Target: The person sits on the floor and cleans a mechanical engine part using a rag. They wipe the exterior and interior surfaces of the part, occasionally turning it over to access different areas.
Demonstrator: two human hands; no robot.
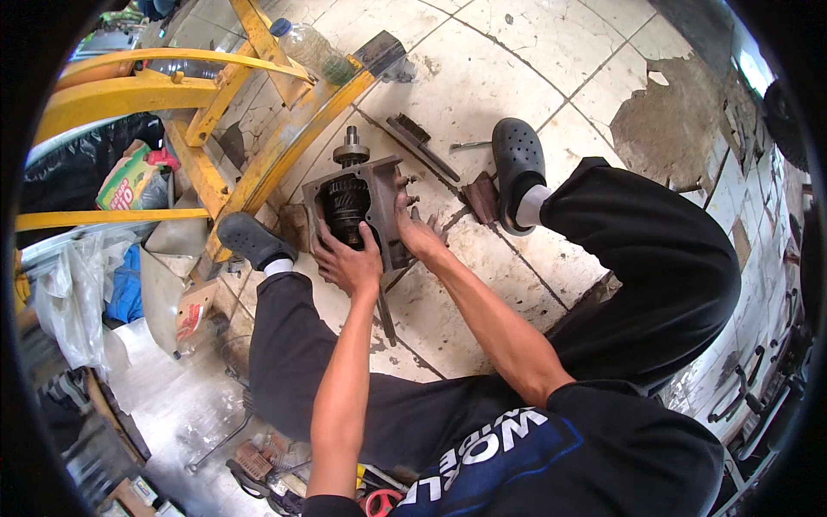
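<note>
A grey metal gearbox housing (382, 178) rests on the tiled floor between my feet, its open side facing up. Inside it sits a dark gear set (348, 202), and a shaft with a shiny collar (351, 152) sticks out at the far end. My left hand (351, 261) grips the housing's near end, thumb up against the gears; its other fingertips are partly hidden. My right hand (415, 227) is curled against the right wall, where several short stubs stick out. A dark metal bar (387, 320) lies by the near end, partly covered.
Beyond the housing lies a wire brush (422, 146), near a thin metal tool (470, 146) and a brown block (481, 199). A yellow metal frame (280, 146) stands at left with a plastic bottle (312, 50) by it. Assorted tools (276, 470) lie at lower left.
</note>
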